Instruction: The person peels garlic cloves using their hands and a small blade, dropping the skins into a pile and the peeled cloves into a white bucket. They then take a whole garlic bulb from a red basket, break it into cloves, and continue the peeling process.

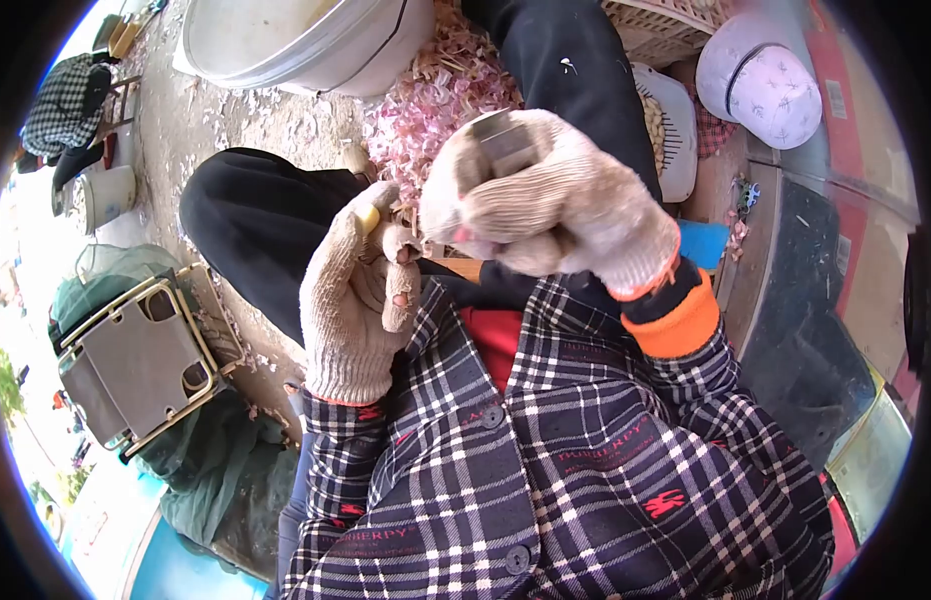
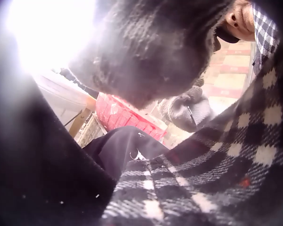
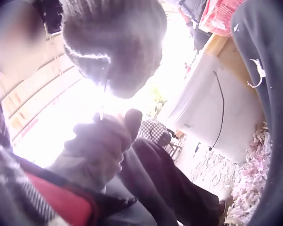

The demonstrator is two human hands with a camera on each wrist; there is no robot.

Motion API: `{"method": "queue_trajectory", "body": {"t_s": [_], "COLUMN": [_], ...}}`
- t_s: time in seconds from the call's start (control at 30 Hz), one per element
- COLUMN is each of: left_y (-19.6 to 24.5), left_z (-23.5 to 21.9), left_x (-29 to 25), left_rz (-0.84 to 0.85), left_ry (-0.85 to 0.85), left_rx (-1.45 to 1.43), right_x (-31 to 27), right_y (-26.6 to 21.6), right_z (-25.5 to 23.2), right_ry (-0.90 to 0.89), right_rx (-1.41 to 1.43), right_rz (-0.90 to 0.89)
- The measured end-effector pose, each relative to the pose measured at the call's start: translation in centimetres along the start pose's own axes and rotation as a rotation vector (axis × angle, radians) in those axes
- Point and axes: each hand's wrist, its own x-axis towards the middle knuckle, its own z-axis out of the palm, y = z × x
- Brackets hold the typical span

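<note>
My left hand, in a pale knitted glove, has its palm up and fingers curled, with a small yellow piece held at the thumb. The glove's fingertips look worn. Beside it, my right hand, also gloved, is curled with a grey, metal-like band across its fingers. A thin bright sliver shows between the hands in the right wrist view; it looks like a small blade gripped by my right hand. The hands are close together; whether they touch cannot be told.
Pinkish-white peelings lie between the knees beside a white bucket. A white basket holds pale pieces at the right, near a patterned cap. A folding chair stands left; another person sits at upper left.
</note>
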Motion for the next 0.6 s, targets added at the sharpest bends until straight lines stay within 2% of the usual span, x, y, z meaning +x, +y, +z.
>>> {"method": "queue_trajectory", "body": {"t_s": [0.03,0.07,0.1,0.13,0.17,0.2,0.27,0.3,0.4,0.47,0.53,0.6], "left_y": [0.1,0.2,0.3,0.4,0.6,0.6,0.4,0.3,0.0,-0.1,0.1,0.0], "left_z": [0.0,0.0,-0.1,0.2,0.5,0.5,0.4,0.5,1.6,2.2,2.4,2.6], "left_x": [0.1,0.1,0.2,0.2,0.1,-0.1,-0.4,-0.3,0.1,0.0,-0.1,-0.1], "left_rz": [0.043,0.084,0.118,0.128,0.143,0.174,0.187,0.189,0.208,0.249,0.24,0.259], "left_ry": [0.013,0.023,0.036,0.048,0.059,0.079,0.063,0.053,0.034,0.06,0.046,0.034], "left_rx": [-0.021,-0.044,-0.029,-0.008,0.032,0.058,0.114,0.18,0.238,0.205,0.213,0.206], "right_x": [0.6,0.3,0.6,1.1,1.9,1.5,0.1,0.0,0.0,-0.7,-1.0,-1.1], "right_y": [0.1,-0.6,0.5,2.9,2.9,2.0,-0.2,-0.2,0.6,0.1,-0.5,-0.9], "right_z": [-0.9,0.0,-1.1,-3.3,-2.7,-2.3,-0.3,-0.4,-1.5,-1.7,-1.9,-1.6], "right_ry": [-0.117,0.205,0.213,0.437,0.648,0.643,0.474,0.485,0.288,0.242,0.065,0.07], "right_rx": [-0.025,-0.217,-0.227,-0.992,-1.756,-1.768,-0.727,-0.734,-0.286,-0.238,-0.048,-0.071], "right_rz": [-0.134,0.052,0.042,-0.148,-0.332,-0.328,0.005,-0.011,-0.199,-0.171,-0.072,-0.027]}}
